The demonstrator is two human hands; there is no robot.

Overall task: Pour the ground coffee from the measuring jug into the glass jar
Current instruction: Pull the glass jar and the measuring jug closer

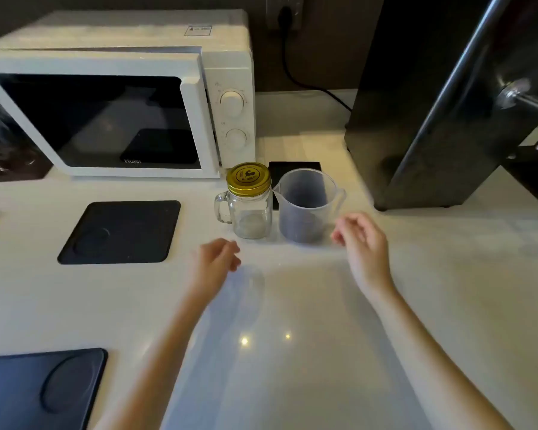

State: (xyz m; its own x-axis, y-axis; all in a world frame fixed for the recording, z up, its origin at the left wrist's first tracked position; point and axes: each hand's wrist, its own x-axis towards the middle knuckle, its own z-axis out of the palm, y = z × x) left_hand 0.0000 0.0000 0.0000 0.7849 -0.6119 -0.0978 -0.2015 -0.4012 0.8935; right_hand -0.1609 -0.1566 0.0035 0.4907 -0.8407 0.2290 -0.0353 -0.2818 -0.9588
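A clear glass jar (250, 217) with a side handle stands on the white counter, its gold screw lid (248, 179) on top. Right beside it stands a translucent plastic measuring jug (306, 206) with dark ground coffee in its lower part. My left hand (216, 259) hovers just in front of the jar, a little left of it, fingers loosely curled, holding nothing. My right hand (362, 240) is at the jug's right side, fingers apart, close to it but not gripping it.
A white microwave (118, 97) stands behind the jar at the left. A tall black appliance (432, 103) stands at the right. Black square mats (121, 232) (41, 389) lie on the counter (292, 336) to the left. A small black pad (294, 167) lies behind the jug.
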